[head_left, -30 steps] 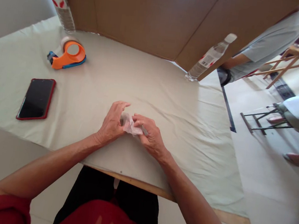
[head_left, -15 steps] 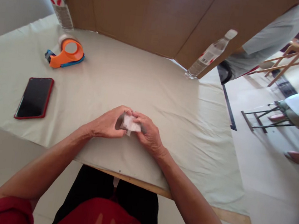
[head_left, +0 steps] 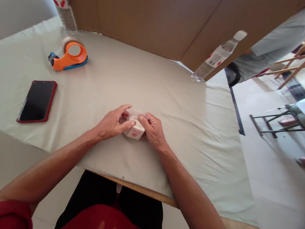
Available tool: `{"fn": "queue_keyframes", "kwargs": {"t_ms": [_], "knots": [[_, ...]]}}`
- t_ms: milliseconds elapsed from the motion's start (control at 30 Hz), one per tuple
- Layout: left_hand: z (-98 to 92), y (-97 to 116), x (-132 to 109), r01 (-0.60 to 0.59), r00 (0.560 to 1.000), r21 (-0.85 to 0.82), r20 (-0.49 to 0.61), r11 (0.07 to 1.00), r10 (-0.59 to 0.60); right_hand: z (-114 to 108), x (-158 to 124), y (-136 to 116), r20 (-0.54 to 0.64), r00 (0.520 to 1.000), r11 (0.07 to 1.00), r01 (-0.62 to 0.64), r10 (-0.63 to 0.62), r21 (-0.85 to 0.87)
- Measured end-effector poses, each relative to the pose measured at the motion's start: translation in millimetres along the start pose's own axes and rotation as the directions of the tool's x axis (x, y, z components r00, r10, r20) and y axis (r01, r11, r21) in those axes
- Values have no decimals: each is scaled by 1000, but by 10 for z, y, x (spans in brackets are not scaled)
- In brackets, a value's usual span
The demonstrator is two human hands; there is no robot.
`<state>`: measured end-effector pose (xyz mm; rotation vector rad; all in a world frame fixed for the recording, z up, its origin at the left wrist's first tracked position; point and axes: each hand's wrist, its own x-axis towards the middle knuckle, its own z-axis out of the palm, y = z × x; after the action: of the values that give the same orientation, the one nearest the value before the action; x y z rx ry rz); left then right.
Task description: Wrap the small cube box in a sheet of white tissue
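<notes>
A small white cardboard box point(head_left: 135, 132) with a faint reddish print on its front sits between my hands near the table's front edge. A pale flap rises at its back. My left hand point(head_left: 114, 122) grips it from the left, with the thumb laid across its upper edge and the fingers behind. On the right side, my right hand point(head_left: 153, 129) is closed on the box, its thumb pressed at the top corner. The fingers partly hide the top and sides.
An orange tape dispenser point(head_left: 71, 56) and a red-cased phone point(head_left: 37, 100) lie on the left of the cloth-covered table point(head_left: 134, 79). Two water bottles point(head_left: 63, 10) point(head_left: 216, 59) stand against the cardboard panel point(head_left: 152, 15). At the right are other people point(head_left: 285, 32) and a folding stool point(head_left: 275, 119).
The box has turned so that its printed front faces me. My left thumb has moved up onto its upper edge, and the right hand has shifted its hold to the top corner.
</notes>
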<state>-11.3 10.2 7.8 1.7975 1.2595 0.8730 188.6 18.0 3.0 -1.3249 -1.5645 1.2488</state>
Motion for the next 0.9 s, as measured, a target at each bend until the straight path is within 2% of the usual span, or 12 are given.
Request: {"fn": "queue_keyframes", "kwargs": {"t_ms": [67,100,267,433,567,700,900], "knots": [[9,15,-11,-15,997,-6,-79,1000,15,-1,34,-3,12,1000,1000,-20,20,4],[11,23,-14,-15,996,-14,-85,1000,14,-1,49,-7,17,1000,1000,-22,22,5],[34,16,-5,68,998,-88,21,994,-67,22,86,-21,15,1000,1000,17,-17,-3],[64,-58,30,154,987,-372,98,915,-127,11,55,-41,17,1000,997,-6,5,70],[60,-46,56,206,977,-492,143,846,-155,-20,17,-11,90,996,987,-29,15,157],[73,-15,57,196,981,-478,106,856,-165,10,20,85,76,997,986,1,-14,169],[97,-47,29,200,980,-354,79,913,-184,7,23,124,90,996,997,22,-28,67]]}}
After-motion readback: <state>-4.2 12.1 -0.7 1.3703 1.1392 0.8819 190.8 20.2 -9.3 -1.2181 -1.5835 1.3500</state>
